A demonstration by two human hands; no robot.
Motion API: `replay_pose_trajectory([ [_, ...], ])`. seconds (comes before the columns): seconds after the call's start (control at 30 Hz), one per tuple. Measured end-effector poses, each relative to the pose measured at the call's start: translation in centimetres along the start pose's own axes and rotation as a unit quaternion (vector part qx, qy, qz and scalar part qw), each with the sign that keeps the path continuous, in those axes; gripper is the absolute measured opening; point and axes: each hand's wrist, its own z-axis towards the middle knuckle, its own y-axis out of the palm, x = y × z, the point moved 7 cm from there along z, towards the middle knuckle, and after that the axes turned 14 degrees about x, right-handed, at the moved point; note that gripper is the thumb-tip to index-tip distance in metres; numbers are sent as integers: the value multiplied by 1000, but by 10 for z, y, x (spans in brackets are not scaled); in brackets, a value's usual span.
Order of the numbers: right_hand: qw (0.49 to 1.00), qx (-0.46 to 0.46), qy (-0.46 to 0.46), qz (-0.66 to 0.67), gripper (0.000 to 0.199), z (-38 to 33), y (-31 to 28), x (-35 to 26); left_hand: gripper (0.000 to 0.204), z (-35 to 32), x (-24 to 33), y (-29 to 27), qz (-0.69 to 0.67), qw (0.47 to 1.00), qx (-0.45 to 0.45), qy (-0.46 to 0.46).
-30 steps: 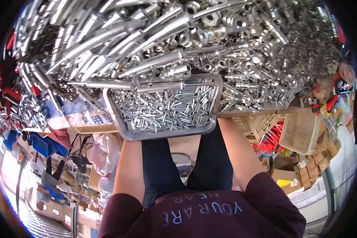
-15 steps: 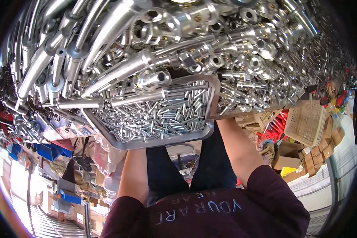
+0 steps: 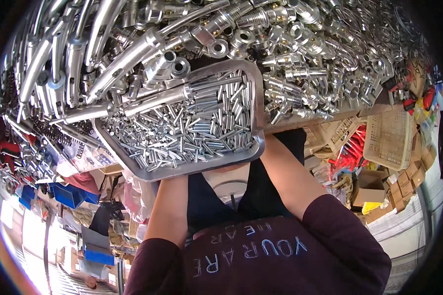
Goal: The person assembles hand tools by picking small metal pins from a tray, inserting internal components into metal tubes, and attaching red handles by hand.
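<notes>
Both my forearms reach up from dark maroon sleeves and pass beneath a grey tray (image 3: 206,169) at the table's front edge. The tray hides my left hand and my right hand, so what they hold or touch does not show. Many small silver metal pins (image 3: 197,130) fill the tray in a loose heap. Across its far side lies a long shiny metal rod with a thicker sleeve (image 3: 157,101). Piled behind the tray are threaded metal fittings (image 3: 300,42), and more stepped tubes (image 3: 125,64) lean at the left.
To the right, below the table edge, are a beige plastic basket (image 3: 389,139), red parts (image 3: 352,150) and cardboard boxes (image 3: 369,187). Blue bins (image 3: 69,194) and a clear plastic bag (image 3: 138,196) stand at the left. Another person (image 3: 91,280) appears far back at lower left.
In the picture, the tray and the metal pile sit slightly higher and further left than before. My forearms still run beneath the tray, and a pale round thing shows more between my legs.
</notes>
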Motion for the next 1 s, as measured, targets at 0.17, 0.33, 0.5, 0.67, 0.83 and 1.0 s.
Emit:
replay_pose_trajectory([
  [0.17, 1000, 10, -18, -1, 60, 19, 2, -3, 66, 18, 7, 0, 5, 1000, 17, 15],
  [0.33, 998, 1, -57, -8, 59, 9, 25, -15, 65, 30, 16, 7, 8, 999, 40, 31],
  [0.5, 997, 8, -80, -21, 59, 14, 44, -10, 65, 48, 25, 29, 20, 994, 69, 80],
  [0.67, 993, 34, -117, -10, 58, 67, 80, -30, 64, 108, 18, 30, 76, 989, 79, 102],
  [0.83, 988, -94, -93, 80, 57, 28, 90, -61, 64, 114, 65, 16, 144, 985, 26, 91],
  [1.0, 871, -93, -345, 338, 40, -103, -102, 7, 24, -27, 56, -45, -28, 839, 438, 321],
])
